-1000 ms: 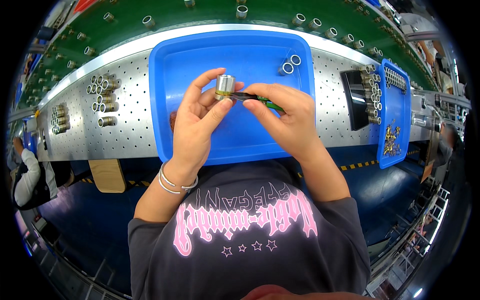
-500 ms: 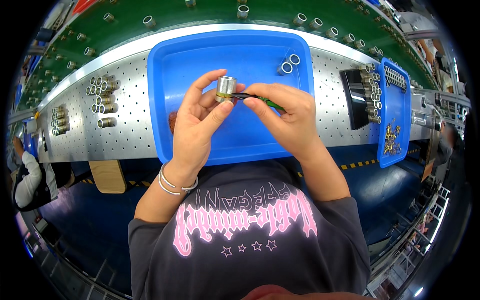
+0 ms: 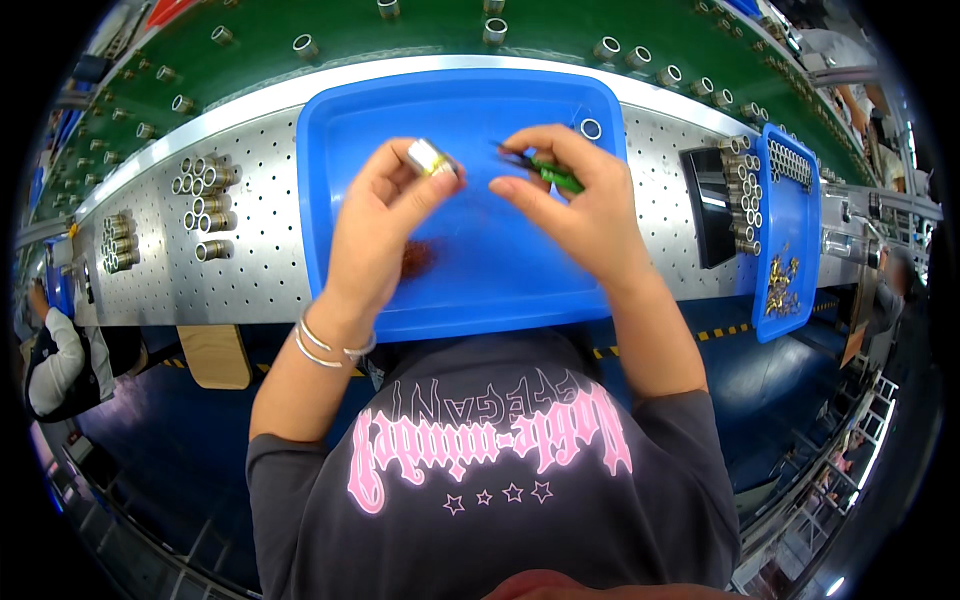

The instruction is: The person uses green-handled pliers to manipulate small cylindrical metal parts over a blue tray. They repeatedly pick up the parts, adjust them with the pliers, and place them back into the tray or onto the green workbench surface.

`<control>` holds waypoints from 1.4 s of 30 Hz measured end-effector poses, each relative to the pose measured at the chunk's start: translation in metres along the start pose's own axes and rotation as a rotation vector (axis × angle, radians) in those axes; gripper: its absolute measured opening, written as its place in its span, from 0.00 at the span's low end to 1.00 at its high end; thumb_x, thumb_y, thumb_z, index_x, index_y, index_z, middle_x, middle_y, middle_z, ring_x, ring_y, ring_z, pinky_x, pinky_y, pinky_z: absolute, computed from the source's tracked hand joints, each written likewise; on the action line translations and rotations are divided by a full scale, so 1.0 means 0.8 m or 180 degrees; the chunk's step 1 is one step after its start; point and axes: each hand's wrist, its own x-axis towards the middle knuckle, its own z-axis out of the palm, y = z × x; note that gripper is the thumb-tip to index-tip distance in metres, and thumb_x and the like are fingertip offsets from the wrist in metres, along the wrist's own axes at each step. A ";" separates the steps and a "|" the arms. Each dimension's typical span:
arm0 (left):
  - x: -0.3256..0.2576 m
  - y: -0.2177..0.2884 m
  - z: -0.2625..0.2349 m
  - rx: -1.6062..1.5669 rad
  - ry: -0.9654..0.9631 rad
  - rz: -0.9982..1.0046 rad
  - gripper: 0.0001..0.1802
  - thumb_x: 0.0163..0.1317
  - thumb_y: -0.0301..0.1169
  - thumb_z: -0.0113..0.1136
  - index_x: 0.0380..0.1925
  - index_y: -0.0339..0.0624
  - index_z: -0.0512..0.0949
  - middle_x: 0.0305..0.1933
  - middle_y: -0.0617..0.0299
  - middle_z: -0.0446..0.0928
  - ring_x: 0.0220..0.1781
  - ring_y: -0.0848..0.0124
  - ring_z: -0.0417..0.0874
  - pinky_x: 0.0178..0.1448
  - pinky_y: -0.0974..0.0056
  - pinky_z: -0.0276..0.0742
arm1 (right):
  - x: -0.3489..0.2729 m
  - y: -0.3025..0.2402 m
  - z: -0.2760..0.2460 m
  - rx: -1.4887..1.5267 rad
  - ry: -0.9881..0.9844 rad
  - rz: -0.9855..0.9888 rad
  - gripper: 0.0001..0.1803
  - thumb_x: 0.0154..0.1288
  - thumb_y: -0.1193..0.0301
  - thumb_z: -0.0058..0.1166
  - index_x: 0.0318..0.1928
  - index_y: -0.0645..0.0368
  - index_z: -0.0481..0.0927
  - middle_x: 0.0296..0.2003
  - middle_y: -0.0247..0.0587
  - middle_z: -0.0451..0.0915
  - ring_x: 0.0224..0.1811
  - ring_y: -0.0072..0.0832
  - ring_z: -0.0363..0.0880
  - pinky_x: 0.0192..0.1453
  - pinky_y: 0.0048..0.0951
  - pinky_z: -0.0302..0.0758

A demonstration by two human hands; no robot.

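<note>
My left hand (image 3: 375,220) holds a short silver metal sleeve (image 3: 427,158) with a yellowish band at its lower end, tilted between thumb and fingers above the blue tray (image 3: 480,312). To its right, my right hand (image 3: 595,205) grips a slim tool with green handles (image 3: 562,179) and a dark pointed tip; its exact kind is unclear. The tip is apart from the sleeve. A reddish-brown clump (image 3: 418,258) lies in the tray beside my left wrist, partly hidden and blurred. One metal ring (image 3: 590,129) rests at the tray's far right corner.
Groups of metal sleeves (image 3: 207,200) stand on the perforated metal table (image 3: 265,260) at left. On the right are a black flat device (image 3: 708,205), more sleeves (image 3: 747,195) and a smaller blue tray (image 3: 784,326) with brass-coloured pieces (image 3: 781,285). Sleeves dot the green belt (image 3: 440,38) behind.
My hands have drawn apart, taking the tool tip off the sleeve. The sleeve has tipped over from upright. More of the brown clump shows; one of the two corner rings is now out of sight.
</note>
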 end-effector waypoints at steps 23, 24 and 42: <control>0.137 0.035 -0.025 0.4083 -0.0197 0.1843 0.14 0.55 0.26 0.59 0.43 0.43 0.77 0.36 0.55 0.77 0.38 0.65 0.78 0.45 0.63 0.73 | 0.229 0.127 0.009 -0.2270 0.0051 0.0012 0.10 0.61 0.64 0.52 0.37 0.53 0.82 0.37 0.38 0.79 0.39 0.38 0.77 0.42 0.36 0.73; 0.123 0.031 -0.026 0.4293 -0.0259 0.2561 0.15 0.55 0.26 0.59 0.44 0.42 0.77 0.38 0.55 0.77 0.41 0.66 0.78 0.47 0.64 0.73 | 0.221 0.110 0.010 -0.1966 0.0059 0.0015 0.10 0.60 0.64 0.52 0.37 0.53 0.82 0.36 0.38 0.79 0.39 0.38 0.77 0.42 0.36 0.72; 0.004 0.013 0.008 0.1881 0.0072 0.1150 0.25 0.53 0.15 0.57 0.53 0.38 0.70 0.45 0.53 0.76 0.46 0.67 0.81 0.51 0.65 0.77 | 0.018 -0.021 0.020 -0.0890 0.0063 -0.1396 0.11 0.49 0.75 0.57 0.37 0.54 0.79 0.30 0.37 0.81 0.29 0.32 0.81 0.31 0.27 0.75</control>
